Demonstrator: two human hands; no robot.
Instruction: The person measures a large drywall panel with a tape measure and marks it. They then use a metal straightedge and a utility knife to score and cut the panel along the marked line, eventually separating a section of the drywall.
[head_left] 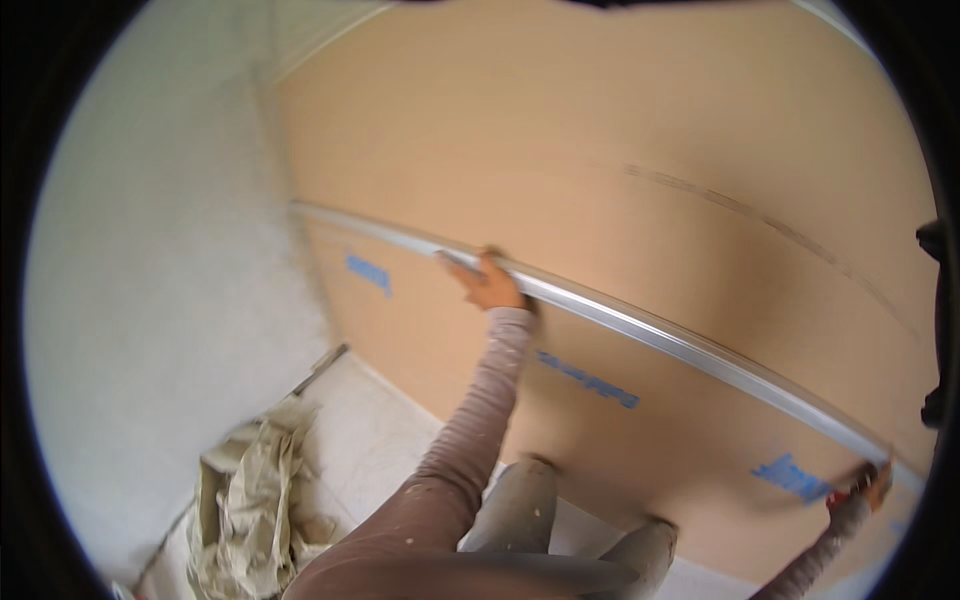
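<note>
Around you, a crumpled beige cloth (250, 500) is heaped on the pale floor (375, 415) at the lower left of the frame, beside the grey wall (160, 260) that fills the left side. Your knees (515, 505), in pale, spotted trousers, rise at bottom centre in front of the tan wallboard (560, 150), and your left sleeve (475, 430) hides part of its lower stretch. Blue printing (590, 380) shows on that board in three patches below the metal profile (640, 325), and a thin dark line of print (770, 215) curves across the upper right; both are too blurred to tell well. The silvery profile lies along the board's face, its long axis slanting from the left of the frame, near the grey wall, down to the lower right. Your left hand (490, 285) is on it just left of centre, its grip spread open, fingers pointing left and thumb toward the upper edge. Your right hand (878, 487) is at its lower-right stretch, next to a small red-and-dark object (838, 498); you cannot tell from this blur how far that grip is closed, or on what.
</note>
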